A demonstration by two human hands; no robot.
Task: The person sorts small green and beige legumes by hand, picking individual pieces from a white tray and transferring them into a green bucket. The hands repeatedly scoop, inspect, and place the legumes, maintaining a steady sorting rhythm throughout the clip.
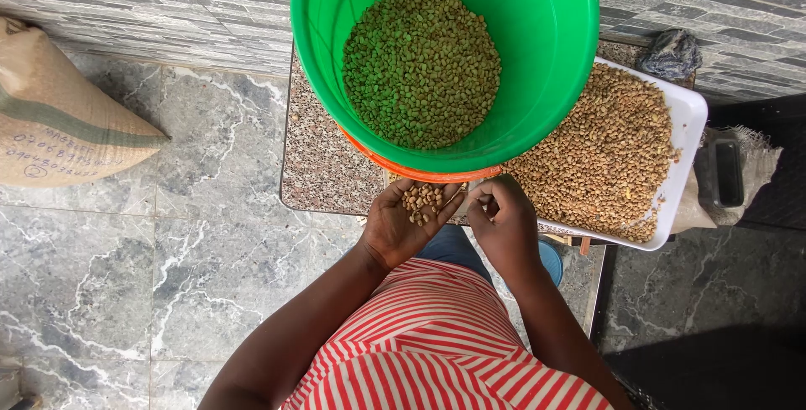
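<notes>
Below the green bucket (537,32), two bare hands sort pale beans over a speckled stone table (315,167).

On the near edge of the table, the left hand (407,221) lies palm up and cupped, fingers apart, holding a small heap of beans (422,200). Just right of it, the right hand (502,217) is curled, fingertips pinched together; whether they grip a bean I cannot tell. Farther off, the bucket holds a layer of greenish beans (420,70) and sits on an orange rim (395,167). To the right, a white tray (693,116) is heaped with tan beans (600,154). At far left, a filled burlap sack (59,116) lies on the grey marble floor (126,276).
</notes>
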